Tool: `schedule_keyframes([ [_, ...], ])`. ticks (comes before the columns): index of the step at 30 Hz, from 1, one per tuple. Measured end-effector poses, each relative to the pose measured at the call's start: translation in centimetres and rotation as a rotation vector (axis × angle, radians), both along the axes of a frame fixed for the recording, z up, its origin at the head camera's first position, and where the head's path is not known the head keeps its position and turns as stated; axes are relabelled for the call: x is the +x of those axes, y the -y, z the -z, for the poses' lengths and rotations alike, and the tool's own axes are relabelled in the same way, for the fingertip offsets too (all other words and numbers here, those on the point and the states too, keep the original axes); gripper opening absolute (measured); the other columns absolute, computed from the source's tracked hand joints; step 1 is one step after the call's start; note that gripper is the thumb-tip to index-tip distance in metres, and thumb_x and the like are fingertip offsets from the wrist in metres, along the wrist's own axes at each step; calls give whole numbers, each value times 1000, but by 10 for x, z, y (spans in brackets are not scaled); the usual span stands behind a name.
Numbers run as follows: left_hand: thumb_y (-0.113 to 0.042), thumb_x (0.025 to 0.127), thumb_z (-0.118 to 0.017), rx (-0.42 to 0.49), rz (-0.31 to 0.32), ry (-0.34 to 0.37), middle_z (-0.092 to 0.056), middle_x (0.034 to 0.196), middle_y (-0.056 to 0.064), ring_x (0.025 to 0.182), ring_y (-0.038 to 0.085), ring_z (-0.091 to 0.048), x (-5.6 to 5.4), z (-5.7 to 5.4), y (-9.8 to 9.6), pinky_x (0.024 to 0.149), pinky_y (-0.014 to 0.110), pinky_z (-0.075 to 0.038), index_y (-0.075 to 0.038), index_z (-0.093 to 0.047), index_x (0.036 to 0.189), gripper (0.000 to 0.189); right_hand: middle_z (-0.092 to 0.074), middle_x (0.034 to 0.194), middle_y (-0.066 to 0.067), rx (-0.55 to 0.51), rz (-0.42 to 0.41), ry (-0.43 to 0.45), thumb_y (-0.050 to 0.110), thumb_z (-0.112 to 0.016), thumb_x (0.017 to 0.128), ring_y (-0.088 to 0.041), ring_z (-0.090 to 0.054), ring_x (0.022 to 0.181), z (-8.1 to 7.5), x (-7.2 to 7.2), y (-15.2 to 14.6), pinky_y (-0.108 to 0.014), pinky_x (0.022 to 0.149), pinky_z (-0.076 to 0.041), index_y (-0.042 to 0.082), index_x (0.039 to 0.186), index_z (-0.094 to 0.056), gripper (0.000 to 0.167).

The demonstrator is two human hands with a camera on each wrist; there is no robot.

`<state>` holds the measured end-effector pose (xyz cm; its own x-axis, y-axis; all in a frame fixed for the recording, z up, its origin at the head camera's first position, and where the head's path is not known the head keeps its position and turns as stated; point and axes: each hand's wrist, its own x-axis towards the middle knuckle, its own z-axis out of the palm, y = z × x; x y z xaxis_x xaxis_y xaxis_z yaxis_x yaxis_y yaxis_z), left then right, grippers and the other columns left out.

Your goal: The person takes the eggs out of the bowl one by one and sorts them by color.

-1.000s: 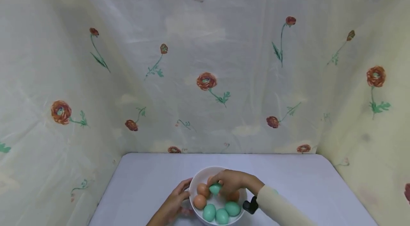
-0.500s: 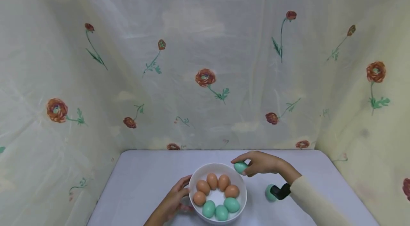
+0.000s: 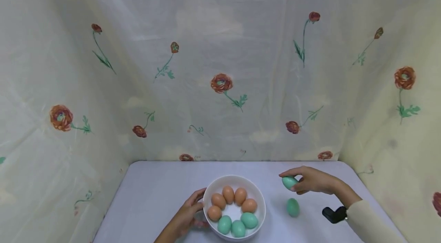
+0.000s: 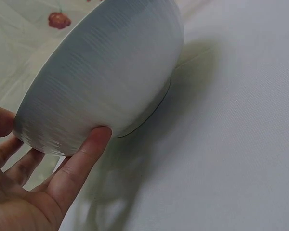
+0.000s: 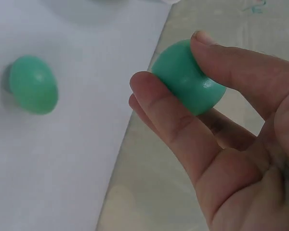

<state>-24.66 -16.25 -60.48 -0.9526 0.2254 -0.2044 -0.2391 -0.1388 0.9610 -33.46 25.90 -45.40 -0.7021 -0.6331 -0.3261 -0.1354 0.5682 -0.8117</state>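
Observation:
My right hand [image 3: 315, 180] pinches a green egg [image 3: 289, 182] between thumb and fingers, above the table to the right of the white bowl [image 3: 260, 216]. In the right wrist view the held egg [image 5: 188, 77] shows between the thumb and fingertips. Another green egg [image 3: 293, 207] lies on the table just below that hand. Several brown eggs [image 3: 218, 201] and three green eggs [image 3: 238, 229] form a ring inside the bowl. My left hand [image 3: 184, 216] rests on the bowl's left side. In the left wrist view its extended fingers [image 4: 82, 163] touch the outer wall.
A white-covered table [image 3: 162, 185] carries everything. Cloth walls [image 3: 220, 120] with a flower print rise at its back and sides. A black device [image 3: 334, 215] is worn at the right wrist.
My right hand has lifted the green egg out from the bowl and carried it to the right, over the table. My left hand stays on the bowl.

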Motion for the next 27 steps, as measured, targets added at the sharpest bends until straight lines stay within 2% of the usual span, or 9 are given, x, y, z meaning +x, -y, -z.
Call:
schedule_keyframes([
  [4,-10,95,-51,2,-6,-4,-27,163,17,132,36,-48,-3,-3,1,75,54,-63,-16,-39,153,59,-48,140,-30,-13,30,-2,3,-67,93,-29,-61,107,6,-2,-17,-55,88,-59,1,141,-54,50],
  [8,-10,96,-51,-3,-8,-11,-26,163,18,133,38,-47,-6,-7,2,75,53,-63,-16,-38,153,59,-50,136,-28,17,79,-1,3,-67,92,-28,-58,107,15,-3,-31,-53,87,-60,0,141,-54,51],
  [15,-9,95,-51,0,-5,-13,-26,163,20,132,37,-47,-5,-6,1,74,53,-63,-13,-39,152,59,-49,136,-28,105,191,39,0,-70,88,-26,-55,106,45,5,-42,-50,85,-61,0,137,-57,51],
  [18,-8,95,-51,1,-1,-7,-26,162,21,133,38,-47,-3,-4,0,74,53,-63,-12,-39,152,58,-53,130,-26,144,216,49,-3,-70,86,-25,-55,100,60,10,-44,-48,80,-62,-1,135,-58,51],
  [21,-9,96,-51,-5,1,1,-25,162,22,132,39,-47,-2,-3,0,74,53,-63,-13,-39,152,57,-55,119,-18,187,242,53,-5,-69,85,-22,-54,92,73,13,-46,-42,74,-61,0,133,-60,49],
  [24,-9,96,-51,-6,-2,6,-25,162,22,133,40,-47,0,-2,0,74,54,-63,-12,-39,152,57,-55,108,-12,210,259,28,-5,-70,84,-21,-54,83,83,15,-46,-36,68,-58,1,130,-63,48],
  [27,-9,96,-51,4,-6,4,-25,162,22,133,42,-47,0,-1,1,74,55,-62,-12,-39,152,57,-55,104,-11,228,259,-22,-4,-72,83,-21,-55,79,90,14,-46,-34,64,-57,2,127,-65,46],
])
